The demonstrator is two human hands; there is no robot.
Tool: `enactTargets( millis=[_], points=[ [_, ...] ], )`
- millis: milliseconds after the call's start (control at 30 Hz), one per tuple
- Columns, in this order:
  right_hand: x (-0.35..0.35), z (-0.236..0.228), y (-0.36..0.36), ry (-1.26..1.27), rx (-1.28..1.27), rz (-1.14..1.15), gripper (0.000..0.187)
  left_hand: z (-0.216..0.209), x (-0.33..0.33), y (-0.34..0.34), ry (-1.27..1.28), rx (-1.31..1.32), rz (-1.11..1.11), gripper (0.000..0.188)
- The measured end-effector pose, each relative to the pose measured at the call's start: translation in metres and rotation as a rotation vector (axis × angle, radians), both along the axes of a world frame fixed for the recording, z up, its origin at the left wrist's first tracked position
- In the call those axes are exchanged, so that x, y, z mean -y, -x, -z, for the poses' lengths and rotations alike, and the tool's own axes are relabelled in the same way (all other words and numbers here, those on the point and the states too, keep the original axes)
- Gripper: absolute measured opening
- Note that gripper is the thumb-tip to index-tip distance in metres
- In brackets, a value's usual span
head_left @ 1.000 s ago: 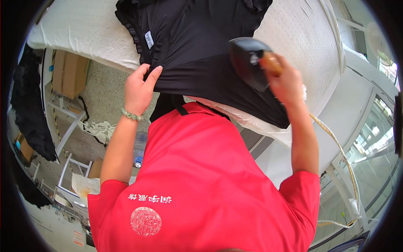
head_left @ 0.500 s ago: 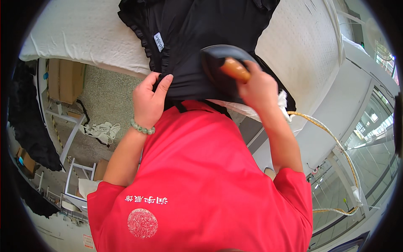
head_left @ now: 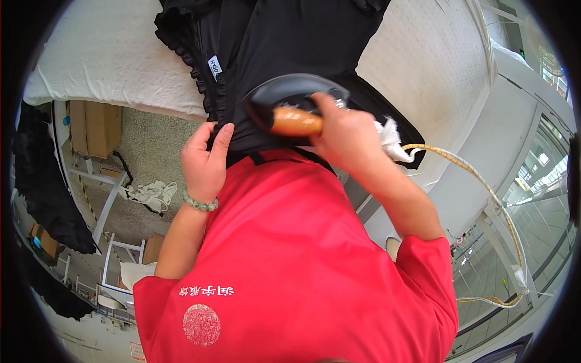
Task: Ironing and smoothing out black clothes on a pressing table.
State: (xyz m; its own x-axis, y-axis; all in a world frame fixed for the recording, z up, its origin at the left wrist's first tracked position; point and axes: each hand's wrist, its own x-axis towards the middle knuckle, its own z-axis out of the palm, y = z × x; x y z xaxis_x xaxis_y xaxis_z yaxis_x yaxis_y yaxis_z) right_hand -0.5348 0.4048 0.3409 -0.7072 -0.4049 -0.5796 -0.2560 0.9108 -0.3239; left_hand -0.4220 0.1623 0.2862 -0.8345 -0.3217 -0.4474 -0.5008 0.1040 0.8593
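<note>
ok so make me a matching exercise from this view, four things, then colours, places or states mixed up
1. left hand
2. iron
3. bracelet
4. large box

a. brown cardboard
b. green and beaded
c. gripping the black garment
d. held in the right hand

Pairs: 1-c, 2-d, 3-b, 4-a

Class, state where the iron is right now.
In the head view, the iron is just above the picture's middle, in the right hand, over the black garment and right of the left hand.
</note>
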Motion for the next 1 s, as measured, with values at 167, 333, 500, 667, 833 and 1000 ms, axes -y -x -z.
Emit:
enactTargets(
  millis=[167, 333, 500, 667, 833, 1000],
  points=[
    [-0.089, 0.011, 0.062, -0.268, -0.257, 0.463, 0.042, -0.002, 0.003, -0.006, 0.035, -0.005, 0.044, 0.024],
    [-0.245, 0.030, 0.094, -0.207, -0.266, 0.746, 0.045, -0.015, 0.002, 0.013, 0.043, -0.022, 0.066, 0.024],
    [-0.332, 0.063, 0.091, -0.190, -0.322, 0.886, 0.048, -0.045, -0.012, 0.131, 0.044, -0.093, 0.281, 0.037],
    [-0.341, 0.066, 0.092, -0.266, -0.293, 0.938, 0.052, 0.002, -0.048, 0.285, -0.035, 0.267, 0.419, 0.025],
    [-0.333, 0.059, 0.090, -0.296, -0.340, 0.830, 0.053, 0.026, -0.047, 0.307, 0.101, -0.213, 0.899, 0.034],
    [-0.334, 0.063, 0.087, -0.287, -0.388, 0.820, 0.052, 0.010, -0.064, 0.300, 0.656, -0.158, 1.172, 0.035]
  ],
)
